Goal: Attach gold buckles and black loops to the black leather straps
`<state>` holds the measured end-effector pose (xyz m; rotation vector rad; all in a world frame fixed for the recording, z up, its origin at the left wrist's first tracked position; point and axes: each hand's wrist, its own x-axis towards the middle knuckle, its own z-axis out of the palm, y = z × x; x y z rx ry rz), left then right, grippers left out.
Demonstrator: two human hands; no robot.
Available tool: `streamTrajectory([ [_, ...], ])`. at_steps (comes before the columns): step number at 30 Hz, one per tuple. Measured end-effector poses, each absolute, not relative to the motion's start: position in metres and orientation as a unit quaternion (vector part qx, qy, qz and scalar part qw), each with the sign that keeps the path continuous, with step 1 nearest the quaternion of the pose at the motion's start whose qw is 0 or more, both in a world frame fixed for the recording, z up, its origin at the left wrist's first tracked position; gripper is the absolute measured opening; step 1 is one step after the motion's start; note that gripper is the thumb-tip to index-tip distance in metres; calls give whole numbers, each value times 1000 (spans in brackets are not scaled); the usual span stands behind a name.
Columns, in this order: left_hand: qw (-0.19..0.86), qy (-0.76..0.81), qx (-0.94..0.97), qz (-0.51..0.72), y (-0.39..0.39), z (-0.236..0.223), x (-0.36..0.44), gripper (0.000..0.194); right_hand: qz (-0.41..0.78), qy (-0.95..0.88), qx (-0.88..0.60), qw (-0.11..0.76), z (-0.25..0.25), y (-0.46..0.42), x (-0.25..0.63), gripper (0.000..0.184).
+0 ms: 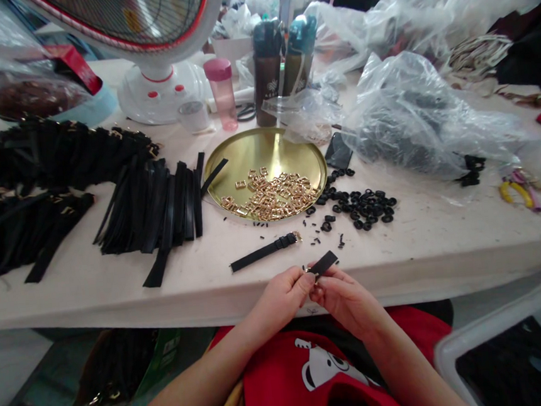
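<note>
At the table's front edge, my left hand [291, 291] and my right hand [343, 293] come together around a short black watch strap [324, 263]. Its free end points up and to the right, and a bit of gold-coloured metal shows at my fingertips. Both hands are closed on the strap; my fingers hide much of it. Just beyond them lies another black strap [263, 252] with a gold buckle at its right end. Further back, a round gold tray [241, 143] holds many loose gold buckles [279, 193]. Small black loops [366, 208] are heaped right of the tray.
Black straps [157, 206] lie in bundles at left. Behind stand a fan [160, 86], a pink bottle [222, 93] and dark bottles [268, 77]. Plastic bags [414, 114] and yellow-handled pliers [516, 194] are at right. A white bin [453, 345] stands below, at right.
</note>
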<state>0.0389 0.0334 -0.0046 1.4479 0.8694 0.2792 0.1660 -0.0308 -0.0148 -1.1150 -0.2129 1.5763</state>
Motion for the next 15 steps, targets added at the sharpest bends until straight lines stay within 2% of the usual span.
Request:
streamTrajectory([
  [7,667,396,622,108,28,-6,37,39,595,-167,-542,570,-20,-35,164,24],
  [15,604,373,695,116,27,-1,35,32,661,-86,-468,580,-16,-40,164,23],
])
